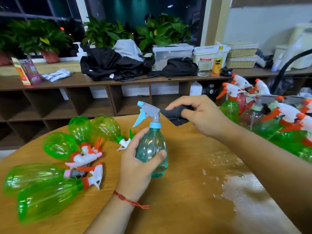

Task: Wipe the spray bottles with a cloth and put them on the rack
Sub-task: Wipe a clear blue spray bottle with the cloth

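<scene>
Head cam: left hand point(136, 163) has its grip wrapped round the teal spray bottle point(152, 147), upright over the tabletop point(177, 203). Right hand point(202, 115) grip pinches a dark cloth point(175, 115) against the bottle's sprayer head.

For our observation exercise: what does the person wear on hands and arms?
No sleeves show, and neither the left hand nor the right hand is gloved. A red string bracelet circles the left wrist, its loose ends trailing.

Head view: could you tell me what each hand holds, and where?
Left hand grips the teal bottle by its body; right hand pinches the dark cloth at its bunched top.
</scene>
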A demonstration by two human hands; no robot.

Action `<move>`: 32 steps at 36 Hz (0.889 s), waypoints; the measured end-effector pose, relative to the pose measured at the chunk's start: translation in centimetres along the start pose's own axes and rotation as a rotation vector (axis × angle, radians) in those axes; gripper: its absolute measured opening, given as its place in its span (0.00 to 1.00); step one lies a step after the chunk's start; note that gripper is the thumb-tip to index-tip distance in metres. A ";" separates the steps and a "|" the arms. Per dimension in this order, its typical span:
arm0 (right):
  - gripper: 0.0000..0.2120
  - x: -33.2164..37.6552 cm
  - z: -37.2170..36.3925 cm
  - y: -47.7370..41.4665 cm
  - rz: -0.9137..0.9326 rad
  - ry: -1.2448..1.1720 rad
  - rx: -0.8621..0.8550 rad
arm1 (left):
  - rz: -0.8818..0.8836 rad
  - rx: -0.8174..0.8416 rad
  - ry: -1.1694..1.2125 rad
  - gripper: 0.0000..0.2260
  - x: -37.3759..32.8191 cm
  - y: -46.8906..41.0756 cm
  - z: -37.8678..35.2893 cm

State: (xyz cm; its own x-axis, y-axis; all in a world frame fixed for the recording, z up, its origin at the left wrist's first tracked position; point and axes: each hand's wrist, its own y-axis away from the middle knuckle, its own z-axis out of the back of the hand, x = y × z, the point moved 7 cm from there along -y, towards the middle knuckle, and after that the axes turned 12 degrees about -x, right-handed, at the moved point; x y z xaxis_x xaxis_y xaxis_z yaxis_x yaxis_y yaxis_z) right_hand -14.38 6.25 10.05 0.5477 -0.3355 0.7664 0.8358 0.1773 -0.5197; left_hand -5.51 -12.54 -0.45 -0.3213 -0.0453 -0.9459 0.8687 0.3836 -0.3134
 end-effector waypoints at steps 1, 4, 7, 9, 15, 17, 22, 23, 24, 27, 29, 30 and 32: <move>0.22 0.1 0.4 0.2 -0.005 -0.002 0.001 | 0.000 0.001 -0.001 0.31 0.1 -0.1 0.0; 0.23 -0.4 1.3 0.6 -0.072 -0.067 -0.042 | 0.013 0.010 0.033 0.31 0.2 -0.2 -0.4; 0.25 -2.4 0.6 1.8 -0.242 -0.259 -0.091 | 0.046 -0.022 0.124 0.30 0.2 -0.2 -0.3; 0.23 -4.5 -1.1 3.5 -0.431 -0.434 -0.091 | 0.076 -0.042 0.186 0.31 0.2 -0.2 -0.1; 0.18 -7.0 -7.0 9.6 -0.721 -0.760 0.014 | 0.055 -0.104 0.257 0.31 -0.1 -0.3 0.4; 0.21 -6.7 -8.3 10.5 -0.738 -0.829 0.096 | 0.064 -0.102 0.271 0.31 0.2 -0.3 0.2; 0.20 -5.8 -8.8 10.8 -0.730 -0.923 0.199 | 0.058 -0.031 0.248 0.31 0.4 -0.5 0.0; 0.20 -5.7 -8.7 10.8 -0.735 -0.940 0.207 | 0.030 -0.013 0.201 0.30 0.3 -0.5 0.0; 0.20 -5.8 -8.6 10.8 -0.735 -0.951 0.205 | -0.014 -0.005 0.130 0.28 0.0 -0.7 0.0; 0.20 -6.2 -7.8 10.7 -0.695 -0.968 0.147 | -0.154 -0.021 -0.192 0.25 -0.4 -1.3 0.3; 0.20 -6.2 -7.1 10.4 -0.673 -0.959 0.052 | -0.165 -0.014 -0.275 0.24 -0.3 -1.4 0.3; 0.20 -6.3 -6.7 10.3 -0.669 -0.937 -0.011 | -0.147 -0.010 -0.267 0.23 0.0 -1.4 0.2; 0.20 -6.4 -6.1 10.2 -0.624 -0.824 -0.149 | -0.098 -0.021 -0.222 0.19 0.7 -1.2 0.0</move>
State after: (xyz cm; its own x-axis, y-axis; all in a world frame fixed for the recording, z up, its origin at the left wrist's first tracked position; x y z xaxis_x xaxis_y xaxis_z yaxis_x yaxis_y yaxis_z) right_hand -9.61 4.59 -2.48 -0.0768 0.4163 0.9060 0.9967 0.0550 0.0592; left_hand -6.79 -13.04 -0.74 -0.3105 -0.2841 -0.9071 0.8289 0.3863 -0.4047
